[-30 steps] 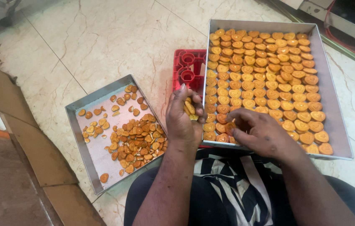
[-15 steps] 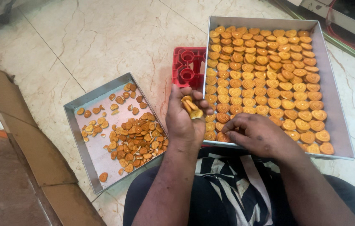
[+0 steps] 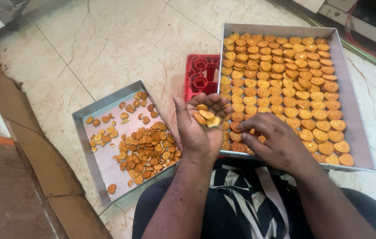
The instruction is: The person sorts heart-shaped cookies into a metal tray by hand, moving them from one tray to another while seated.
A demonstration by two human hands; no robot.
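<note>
Cupping a small stack of golden-brown heart-shaped biscuits (image 3: 206,117) in its upturned palm, the left hand (image 3: 199,128) sits raised between the two trays, fingers curled loosely around the pile rather than pressed flat. Just to its right, the right hand (image 3: 273,140) reaches palm down onto the near left corner of the large rectangular grey metal tray (image 3: 360,132), its fingertips pinched at one of the biscuits lying there; whether that piece is already lifted clear cannot be told. This large tray holds neat rows of the same heart-shaped biscuits (image 3: 294,79), covering nearly its whole floor. The step in hand looks like gathering: pieces are picked from the rows one at a time and collected in the waiting palm. The next move would seem to call for a light pinch, since such thin baked pieces probably crack easily, and a short carry across to the cupped hand without tipping the pile already held. Behind the left hand, touching the big tray's left wall, lies a red plastic moulded holder with round openings (image 3: 201,75). Farther left on the pale marble floor (image 3: 121,40) rests a smaller grey metal tray (image 3: 91,157) with loose, darker biscuits (image 3: 148,148) heaped toward its right side.
</note>
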